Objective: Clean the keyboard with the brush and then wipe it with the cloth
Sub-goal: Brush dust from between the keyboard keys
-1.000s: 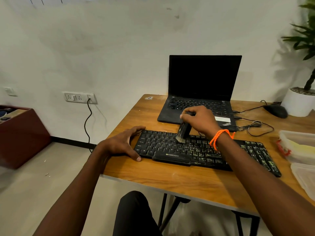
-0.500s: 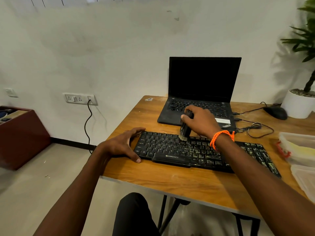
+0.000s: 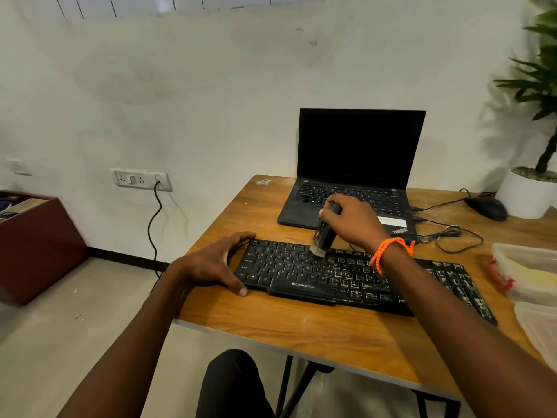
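Sitting at the worktop (image 3: 301,336), the person has a dark knee (image 3: 232,384) low in the picture. Next comes the keyboard (image 3: 346,276), lying flat near the front edge. Many keys on its right side look streaked with pale dirt. The left hand (image 3: 217,263) rests at the keyboard's left end, fingers spread and loosely bent, thumb at the front corner, holding it steady. The right hand (image 3: 352,221), with an orange band (image 3: 388,251) on the wrist, grips the brush (image 3: 324,233) by its dark handle. The brush stands nearly upright, its pale bristles touching the top row of keys near the middle.

The brush looks light and stiff, with soft bristles that bend, so the handle is the place to hold. The keyboard looks light too and could slide, so pressing one end seems wise. Behind it sit a laptop (image 3: 355,164), a mouse (image 3: 488,208) and a potted plant (image 3: 530,188). No cloth can be made out.
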